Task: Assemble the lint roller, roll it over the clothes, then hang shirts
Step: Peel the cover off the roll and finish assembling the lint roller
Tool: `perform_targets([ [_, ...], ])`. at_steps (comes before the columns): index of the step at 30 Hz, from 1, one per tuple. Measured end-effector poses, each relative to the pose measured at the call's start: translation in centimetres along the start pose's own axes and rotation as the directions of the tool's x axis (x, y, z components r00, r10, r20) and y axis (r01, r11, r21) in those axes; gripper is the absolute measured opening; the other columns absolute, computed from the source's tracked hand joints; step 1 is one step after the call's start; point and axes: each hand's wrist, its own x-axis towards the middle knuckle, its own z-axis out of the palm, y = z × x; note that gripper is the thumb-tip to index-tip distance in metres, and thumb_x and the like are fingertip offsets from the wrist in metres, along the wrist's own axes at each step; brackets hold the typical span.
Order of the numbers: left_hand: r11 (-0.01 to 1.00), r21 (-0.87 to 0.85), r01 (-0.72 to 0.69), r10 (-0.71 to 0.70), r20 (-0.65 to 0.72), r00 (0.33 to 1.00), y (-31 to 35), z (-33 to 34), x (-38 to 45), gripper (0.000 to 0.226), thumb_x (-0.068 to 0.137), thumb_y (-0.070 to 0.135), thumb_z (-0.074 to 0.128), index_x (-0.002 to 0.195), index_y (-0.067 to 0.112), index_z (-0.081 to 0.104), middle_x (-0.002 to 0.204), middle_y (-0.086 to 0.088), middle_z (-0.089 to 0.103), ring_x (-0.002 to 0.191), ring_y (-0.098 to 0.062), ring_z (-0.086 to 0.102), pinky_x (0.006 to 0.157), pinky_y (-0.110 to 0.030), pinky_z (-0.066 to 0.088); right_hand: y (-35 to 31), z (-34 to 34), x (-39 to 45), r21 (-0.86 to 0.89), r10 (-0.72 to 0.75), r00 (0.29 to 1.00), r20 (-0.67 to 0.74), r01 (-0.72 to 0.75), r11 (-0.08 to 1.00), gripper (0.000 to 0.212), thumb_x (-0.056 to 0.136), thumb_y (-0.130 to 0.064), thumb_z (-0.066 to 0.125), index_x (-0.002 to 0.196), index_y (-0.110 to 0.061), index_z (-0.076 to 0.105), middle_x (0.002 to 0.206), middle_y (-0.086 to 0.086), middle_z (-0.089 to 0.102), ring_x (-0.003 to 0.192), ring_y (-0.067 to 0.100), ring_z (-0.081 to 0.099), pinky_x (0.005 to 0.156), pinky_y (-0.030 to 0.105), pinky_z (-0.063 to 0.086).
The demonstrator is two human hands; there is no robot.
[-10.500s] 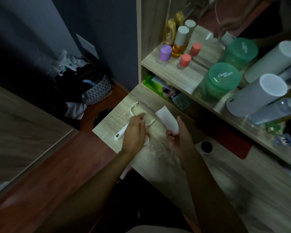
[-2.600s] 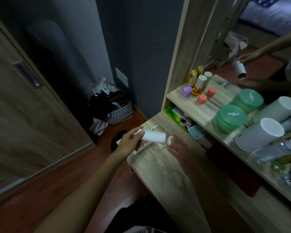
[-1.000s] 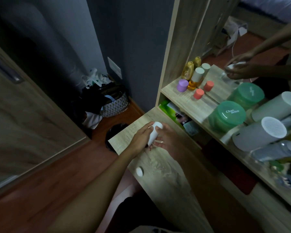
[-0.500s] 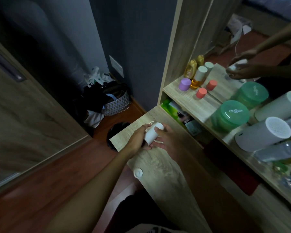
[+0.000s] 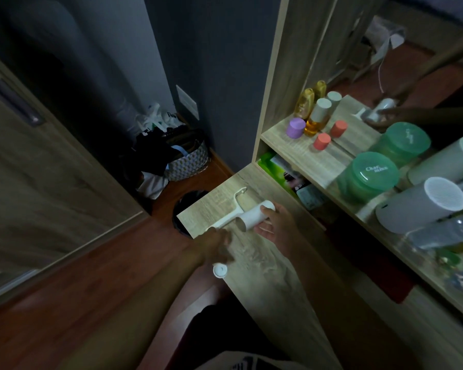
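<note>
The step in hand looks like the first one: putting the lint roller together. No clothes or shirts are being touched yet.

The right hand [image 5: 274, 225] grasps the white sticky roll [image 5: 254, 215]. Its thumb is on the far end of the roll and its fingers curl under it. The roll is held just above the tabletop [image 5: 265, 268], near the tabletop's far left corner.

The white handle [image 5: 229, 210] lies on the tabletop at that same corner. Its bent hook end points to the far edge. The roll sits across the middle of the handle, so they look like they touch, but I cannot tell if the roll is on it yet.

The left hand [image 5: 217, 243] is blurry. It sits near the left edge of the tabletop, by the near end of the handle. I cannot tell if it holds the handle or is just reaching.

A small round white cap [image 5: 220, 269] rests at the left edge of the tabletop, just by the left hand. It may be the end piece of the roller.

What comes next, I think: the left hand needs a firm hold on the handle, then the roll's open end must line up straight with the handle's rod and slide on. After that the cap probably goes on the end.

The roll is a plain white tube with a hollow end facing us. It looks light and stiff.
</note>
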Motion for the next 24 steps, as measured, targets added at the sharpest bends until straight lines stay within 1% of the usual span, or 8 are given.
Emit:
perform_targets([
  [4, 0.969, 0.246, 0.006, -0.035, 0.111, 0.993, -0.6, 1.6, -0.2, 0.093, 0.074, 0.034, 0.078, 0.146, 0.014, 0.024, 0.145, -0.015, 0.03, 0.122, -0.033, 0.049, 0.093, -0.038, 0.044, 0.2, -0.4, -0.3, -0.003, -0.002, 1.0, 0.009, 0.002, 1.0, 0.05, 0.088, -0.017, 0.063, 0.135, -0.016, 0.046, 0.129, 0.017, 0.052, 0.11, 0.035, 0.059, 0.072, 0.038, 0.058],
  [10, 0.952, 0.306, -0.004, -0.019, 0.074, 0.997, -1.3, 3.7, 0.5, 0.097, 0.072, 0.034, 0.077, 0.148, 0.016, 0.019, 0.138, -0.018, 0.034, 0.109, -0.038, 0.055, 0.086, -0.043, 0.05, 0.4, -1.1, -0.9, 0.017, 0.011, 0.999, 0.031, -0.012, 1.0, 0.051, 0.09, -0.015, 0.062, 0.137, -0.014, 0.043, 0.128, 0.017, 0.053, 0.103, 0.03, 0.062, 0.064, 0.033, 0.058],
  [13, 0.962, 0.274, 0.008, -0.025, 0.057, 0.998, -1.6, 4.5, 0.6, 0.084, 0.072, 0.032, 0.075, 0.141, 0.015, 0.029, 0.13, -0.016, 0.037, 0.102, -0.038, 0.056, 0.081, -0.043, 0.052, 0.5, -1.6, -1.1, 0.027, 0.017, 0.999, 0.037, -0.018, 0.999, 0.05, 0.09, -0.015, 0.062, 0.137, -0.015, 0.043, 0.127, 0.016, 0.053, 0.103, 0.03, 0.062, 0.066, 0.034, 0.058],
  [15, 0.988, 0.156, 0.024, -0.033, 0.056, 0.998, -1.8, 4.8, 0.7, 0.063, 0.075, 0.025, 0.072, 0.129, 0.014, 0.042, 0.127, -0.012, 0.039, 0.101, -0.035, 0.056, 0.08, -0.043, 0.053, 0.6, -1.8, -1.1, 0.021, 0.021, 0.999, 0.032, -0.022, 1.0, 0.05, 0.09, -0.016, 0.062, 0.136, -0.015, 0.044, 0.127, 0.016, 0.054, 0.103, 0.03, 0.063, 0.067, 0.034, 0.058],
  [17, 0.999, 0.049, 0.017, -0.019, 0.049, 0.999, -2.1, 4.9, 0.8, 0.035, 0.074, 0.021, 0.073, 0.103, 0.018, 0.053, 0.119, -0.006, 0.045, 0.1, -0.03, 0.055, 0.078, -0.039, 0.051, 0.7, -2.0, -1.1, 0.016, 0.027, 0.999, 0.023, -0.028, 0.999, 0.05, 0.089, -0.016, 0.063, 0.136, -0.016, 0.044, 0.127, 0.015, 0.053, 0.104, 0.03, 0.062, 0.064, 0.033, 0.058],
  [19, 1.0, -0.024, 0.001, -0.001, 0.023, 1.0, -2.3, 4.8, 1.0, 0.03, 0.069, 0.019, 0.076, 0.079, 0.023, 0.048, 0.103, -0.006, 0.051, 0.091, -0.028, 0.056, 0.066, -0.03, 0.045, 0.8, -2.1, -1.0, 0.018, 0.031, 0.999, 0.022, -0.032, 0.999, 0.051, 0.089, -0.016, 0.063, 0.136, -0.016, 0.044, 0.128, 0.015, 0.053, 0.105, 0.03, 0.062, 0.064, 0.033, 0.058],
  [23, 0.967, -0.254, 0.027, -0.053, -0.096, 0.994, -1.3, 3.5, 0.7, 0.01, 0.08, 0.013, 0.071, 0.081, 0.014, 0.061, 0.081, 0.0, 0.062, 0.073, -0.014, 0.059, 0.068, -0.025, 0.051, 0.9, -2.0, -1.0, 0.033, 0.031, 0.999, 0.016, -0.032, 0.999, 0.051, 0.088, -0.014, 0.064, 0.135, -0.016, 0.044, 0.129, 0.017, 0.053, 0.106, 0.033, 0.062, 0.072, 0.039, 0.059],
  [24, 0.949, -0.315, 0.029, -0.076, -0.137, 0.988, -0.8, 2.8, 0.5, 0.007, 0.083, 0.014, 0.069, 0.08, 0.015, 0.062, 0.073, 0.002, 0.061, 0.065, -0.011, 0.058, 0.064, -0.018, 0.05, 0.9, -1.9, -1.0, 0.034, 0.026, 1.0, 0.016, -0.027, 0.999, 0.051, 0.088, -0.013, 0.064, 0.135, -0.016, 0.045, 0.13, 0.018, 0.052, 0.107, 0.034, 0.062, 0.076, 0.041, 0.059],
])
